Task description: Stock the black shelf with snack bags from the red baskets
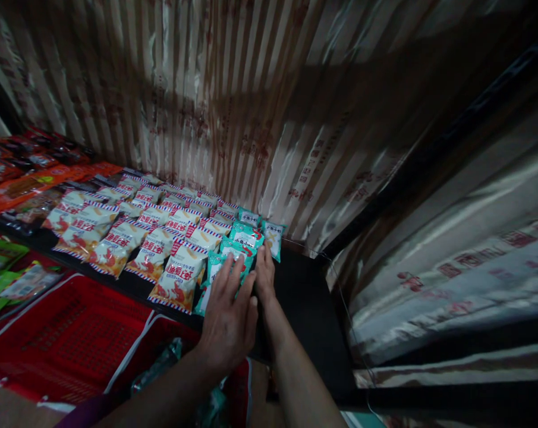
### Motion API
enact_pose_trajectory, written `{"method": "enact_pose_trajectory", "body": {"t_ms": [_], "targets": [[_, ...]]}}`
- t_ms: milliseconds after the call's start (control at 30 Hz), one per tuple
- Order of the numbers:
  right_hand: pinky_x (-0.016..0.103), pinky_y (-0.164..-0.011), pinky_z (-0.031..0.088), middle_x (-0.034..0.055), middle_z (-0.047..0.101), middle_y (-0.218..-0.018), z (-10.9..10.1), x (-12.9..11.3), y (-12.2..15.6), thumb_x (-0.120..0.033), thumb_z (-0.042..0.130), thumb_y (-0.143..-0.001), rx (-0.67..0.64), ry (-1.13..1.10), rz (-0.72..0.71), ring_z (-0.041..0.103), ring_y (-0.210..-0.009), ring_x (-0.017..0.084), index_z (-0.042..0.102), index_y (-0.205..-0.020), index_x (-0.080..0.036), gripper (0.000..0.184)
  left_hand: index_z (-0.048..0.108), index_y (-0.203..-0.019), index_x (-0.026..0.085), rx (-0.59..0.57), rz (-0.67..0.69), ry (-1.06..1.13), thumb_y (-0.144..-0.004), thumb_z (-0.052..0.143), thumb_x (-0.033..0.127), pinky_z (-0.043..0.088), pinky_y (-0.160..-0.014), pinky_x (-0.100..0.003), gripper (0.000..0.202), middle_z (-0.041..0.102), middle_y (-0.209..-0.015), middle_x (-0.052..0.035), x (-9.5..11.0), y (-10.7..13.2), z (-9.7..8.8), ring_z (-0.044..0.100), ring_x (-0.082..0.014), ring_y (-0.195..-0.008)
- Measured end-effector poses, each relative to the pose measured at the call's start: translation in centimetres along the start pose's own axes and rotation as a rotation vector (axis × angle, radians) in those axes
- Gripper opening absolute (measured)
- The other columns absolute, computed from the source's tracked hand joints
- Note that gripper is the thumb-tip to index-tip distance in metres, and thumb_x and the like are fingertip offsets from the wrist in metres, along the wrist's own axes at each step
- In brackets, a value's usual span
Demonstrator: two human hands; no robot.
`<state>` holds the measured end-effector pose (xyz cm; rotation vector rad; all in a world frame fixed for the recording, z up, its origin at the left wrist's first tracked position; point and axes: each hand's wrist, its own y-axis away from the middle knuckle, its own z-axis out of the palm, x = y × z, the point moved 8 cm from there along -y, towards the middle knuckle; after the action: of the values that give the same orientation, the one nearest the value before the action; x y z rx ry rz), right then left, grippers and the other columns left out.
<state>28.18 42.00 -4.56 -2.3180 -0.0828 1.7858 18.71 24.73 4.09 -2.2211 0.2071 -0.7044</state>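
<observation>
One left hand: flat over teal fish-and-shrimp packets, unclenched.
Right hand: flattened alongside, seemingly keeping edges aligned.

"The left hand?"
"Facing down, fingers extended and slightly parted, its forearm slanting in from lower left."
"And the right hand?"
"Just beside it, turned edgewise, fingers straight, its forearm angled up from below."

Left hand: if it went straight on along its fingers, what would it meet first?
The left hand would probably meet the teal packets just ahead; whether it already touches them is unclear.
</observation>
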Motion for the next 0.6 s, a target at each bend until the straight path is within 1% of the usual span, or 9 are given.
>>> {"method": "enact_pose_trajectory", "body": {"t_ms": [67, 100, 167, 267, 433, 500, 600], "targets": [[0.037, -0.111, 0.023, 0.0086, 0.039, -0.145, 0.5, 0.6, -0.4, -0.063, 0.031, -0.083, -0.012, 0.007, 0.043, 0.034, -0.135, 0.024, 0.038, -0.140, -0.017, 0.073, 0.041, -0.132, 0.015, 0.010, -0.015, -0.056, -0.088, 0.042, 0.014, 0.032, -0.107, -0.053, 0.044, 0.035, -0.146, -0.0154, -1.2, 1.4, -0.6, 0.016, -0.0296, -0.141], [0.037, -0.111, 0.022, 0.0087, 0.037, -0.146, 0.8, 0.8, -0.4, -0.063, 0.030, -0.083, -0.015, 0.003, 0.050, 0.032, -0.136, 0.023, 0.036, -0.141, -0.017, 0.074, 0.040, -0.132, 0.015, 0.013, -0.027, -0.078, -0.087, 0.043, 0.014, 0.032, -0.106, -0.053, 0.045, 0.035, -0.146, -0.0160, -1.8, 1.9, -0.6, 0.016, -0.0303, -0.141], [0.036, -0.112, 0.021, 0.0103, 0.036, -0.147, 1.4, 1.1, -0.4, -0.064, 0.027, -0.083, -0.014, -0.024, 0.047, 0.031, -0.136, 0.023, 0.036, -0.140, -0.013, 0.077, 0.038, -0.133, 0.014, 0.010, -0.043, -0.104, -0.087, 0.044, 0.015, 0.033, -0.105, -0.053, 0.046, 0.034, -0.146, -0.0177, -2.7, 2.3, -0.2, 0.016, -0.0318, -0.141], [0.034, -0.112, 0.021, 0.0121, 0.040, -0.144, 1.9, 1.7, -0.2, -0.066, 0.023, -0.083, 0.017, -0.073, 0.057, 0.031, -0.136, 0.022, 0.041, -0.137, -0.011, 0.080, 0.037, -0.134, 0.013, 0.000, -0.055, -0.119, -0.087, 0.044, 0.017, 0.033, -0.105, -0.054, 0.047, 0.033, -0.146, -0.0187, -3.4, 2.3, 0.7, 0.016, -0.0330, -0.141], [0.034, -0.111, 0.023, 0.0081, 0.046, -0.140, 2.2, 1.8, -0.2, -0.068, 0.022, -0.084, 0.047, -0.189, 0.042, 0.037, -0.133, 0.021, 0.046, -0.134, -0.016, 0.076, 0.032, -0.136, 0.015, 0.039, -0.016, -0.085, -0.087, 0.044, 0.017, 0.033, -0.106, -0.053, 0.050, 0.032, -0.147, -0.0180, -4.1, 2.4, 1.8, 0.017, -0.0312, -0.141], [0.034, -0.110, 0.025, 0.0068, 0.051, -0.136, 2.4, 1.6, -0.2, -0.068, 0.022, -0.084, 0.034, -0.217, 0.035, 0.041, -0.129, 0.020, 0.047, -0.133, -0.017, 0.075, 0.032, -0.136, 0.014, 0.035, 0.006, -0.065, -0.087, 0.044, 0.015, 0.033, -0.106, -0.053, 0.051, 0.031, -0.147, -0.0186, -4.2, 2.7, 2.1, 0.016, -0.0313, -0.141], [0.033, -0.106, 0.031, 0.0073, 0.059, -0.127, 2.6, 1.3, 0.0, -0.069, 0.020, -0.084, 0.000, -0.205, 0.040, 0.050, -0.121, 0.022, 0.052, -0.129, -0.017, 0.076, 0.032, -0.136, 0.014, 0.030, 0.009, -0.049, -0.087, 0.045, 0.015, 0.032, -0.106, -0.054, 0.051, 0.029, -0.147, -0.0192, -4.4, 2.9, 2.3, 0.014, -0.0323, -0.141]]}}
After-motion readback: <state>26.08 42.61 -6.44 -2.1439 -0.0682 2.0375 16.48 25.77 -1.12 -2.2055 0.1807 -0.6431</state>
